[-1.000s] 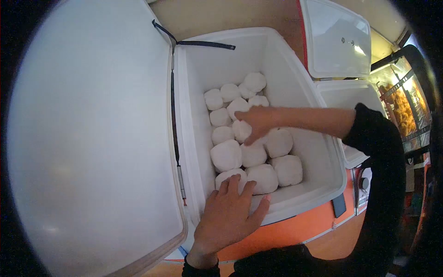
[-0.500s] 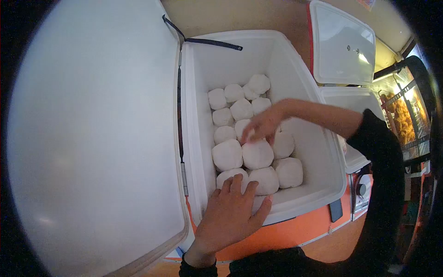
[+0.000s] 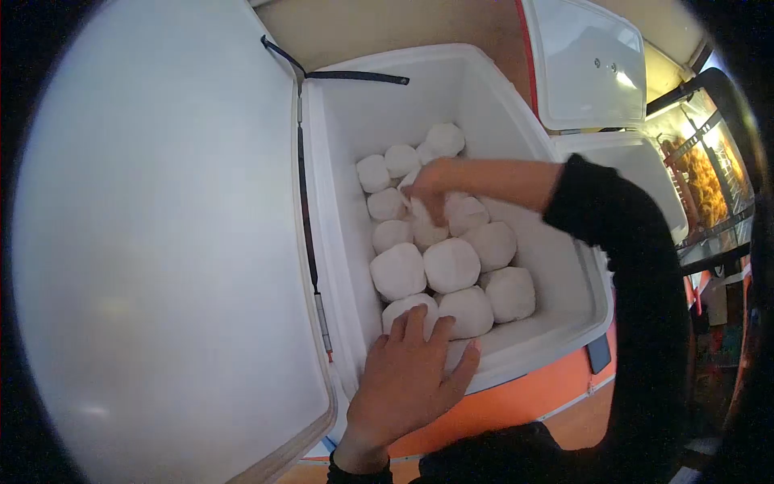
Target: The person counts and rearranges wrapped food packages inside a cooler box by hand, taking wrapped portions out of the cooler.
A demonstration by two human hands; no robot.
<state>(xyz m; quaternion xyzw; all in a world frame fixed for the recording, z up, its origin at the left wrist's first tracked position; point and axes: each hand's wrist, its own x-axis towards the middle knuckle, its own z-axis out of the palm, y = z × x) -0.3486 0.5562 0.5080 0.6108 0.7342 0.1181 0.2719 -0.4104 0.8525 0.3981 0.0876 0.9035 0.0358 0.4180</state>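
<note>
Several rounded white balls [image 3: 451, 264] lie in rows inside an open white cooler box [image 3: 548, 323]. My left hand [image 3: 411, 375] is over the box's near edge, fingers spread, with its fingertips on a white ball [image 3: 409, 313] in the nearest row; it holds nothing. Farther in, my right hand [image 3: 433, 187] reaches down among the balls of the back rows, its fingers bent downward and blurred. It covers part of a ball there, and whether it grips that ball cannot be made out.
The box's large white lid [image 3: 161, 242] stands open at left, with a black strap [image 3: 355, 77]. A second box [image 3: 637, 161] with a raised lid [image 3: 584, 64] is at the right, beside a lit display case [image 3: 701, 177]. A dark phone-like object [image 3: 598, 355] lies near the front edge.
My right hand has moved farther back and slightly left over the balls. My left hand keeps its place on the near ball. The view has shifted slightly.
</note>
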